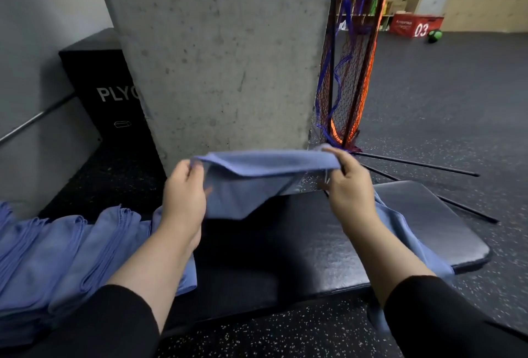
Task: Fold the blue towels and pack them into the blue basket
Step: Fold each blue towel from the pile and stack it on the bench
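Head view: left hand [185, 189] and right hand [347, 183] each pinch one top corner of a blue towel [257, 177], held stretched in the air above the black bench [328, 243], in front of the concrete pillar [223, 58]. One towel stack [71, 252] lies at the bench's left end; one loose towel [411, 243] lies under the right forearm. One net [348, 72] stands beside the pillar; one black box [103, 86] stands left of it.

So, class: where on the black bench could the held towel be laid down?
Bare padding lies on the black bench between the folded stack and the loose towel under the right hand, and at its far right end. The left end is crowded. Both hands, left hand too, pinch the held towel.
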{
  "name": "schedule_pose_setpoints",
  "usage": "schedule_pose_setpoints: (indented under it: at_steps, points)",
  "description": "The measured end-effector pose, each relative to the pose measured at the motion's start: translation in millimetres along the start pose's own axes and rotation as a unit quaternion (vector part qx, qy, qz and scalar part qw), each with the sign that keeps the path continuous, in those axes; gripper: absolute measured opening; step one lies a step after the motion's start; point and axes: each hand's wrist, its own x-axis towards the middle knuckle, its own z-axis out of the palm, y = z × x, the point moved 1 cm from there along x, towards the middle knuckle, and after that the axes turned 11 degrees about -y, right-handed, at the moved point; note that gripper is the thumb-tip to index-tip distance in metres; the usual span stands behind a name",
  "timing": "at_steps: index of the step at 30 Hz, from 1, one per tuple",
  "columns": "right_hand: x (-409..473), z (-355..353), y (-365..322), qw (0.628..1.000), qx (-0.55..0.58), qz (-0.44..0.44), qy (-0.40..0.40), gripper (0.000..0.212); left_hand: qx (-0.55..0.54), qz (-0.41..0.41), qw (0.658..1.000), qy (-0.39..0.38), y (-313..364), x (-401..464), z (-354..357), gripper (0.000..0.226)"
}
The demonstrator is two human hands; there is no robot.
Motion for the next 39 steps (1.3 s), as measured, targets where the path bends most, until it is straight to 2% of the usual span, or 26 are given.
schedule_pose_setpoints:
  at_steps: [3,7,10,13,16,18,20,23,28,32,34,37,39]
  points:
    - [1.5,-0.1,-10.3,0.999,0.023,-0.007,0.039,0.053,-0.066,0.043,0.997,0.008,13.0,-0.8,1.7,0.024]
    - [-7.5,-10.6,-6.5,0.998,-0.001,-0.031,0.054,0.049,-0.042,0.039,0.998,-0.006,5.0,-6.1,-4.2,0.025]
    - [-2.8,-18.1,-6.4,0.994,0.046,-0.042,0.085,0.035,-0.034,0.033,0.999,-0.004,0.9,-2.7,-9.8,0.025]
    - [-4.4,-25.1,1.3,0.995,0.046,-0.05,0.075,0.027,0.083,0.034,0.996,0.028,-6.5,-1.3,-17.4,0.029]
    - [-7.9,-36.1,8.1,0.996,0.026,-0.08,0.016,0.019,0.236,0.073,0.967,0.068,-5.4,-5.6,-23.2,0.038]
    - [-9.5,-43.1,12.5,0.994,-0.012,-0.101,-0.036,0.017,0.259,0.1,0.957,0.082,-2.1,-7.6,-26.8,0.038]
    - [-16.1,-48.8,16.9,0.987,-0.083,-0.109,-0.086,0.022,0.246,0.122,0.96,0.044,-5.6,-9.3,-29.7,0.035]
    - [-29.1,-55.4,27.4,0.966,-0.192,-0.099,-0.144,0.028,0.278,0.109,0.951,-0.078,-20.4,-19.0,-25.7,0.039]
    - [-43.8,-56.6,59.0,0.923,-0.278,-0.037,-0.264,0.034,0.378,0.026,0.893,-0.241,-54.1,-34.2,-21.8,0.034]
    - [-51.5,-61.2,75.4,0.885,-0.341,0.028,-0.316,0.036,0.48,-0.042,0.812,-0.329,-64.4,-53.7,-23.0,0.036]
    - [-57.5,-63.2,73.2,0.869,-0.363,0.055,-0.333,0.035,0.502,-0.065,0.783,-0.361,-64.8,-66.0,-22.5,0.036]
    - [-66.3,-66.9,66.9,0.824,-0.419,0.104,-0.367,0.037,0.507,-0.093,0.756,-0.404,-61.3,-83.8,-19.0,0.034]
    - [-71.1,-71.0,65.8,0.802,-0.417,0.144,-0.403,0.04,0.44,-0.162,0.767,-0.438,-57.6,-97.0,-17.6,0.031]
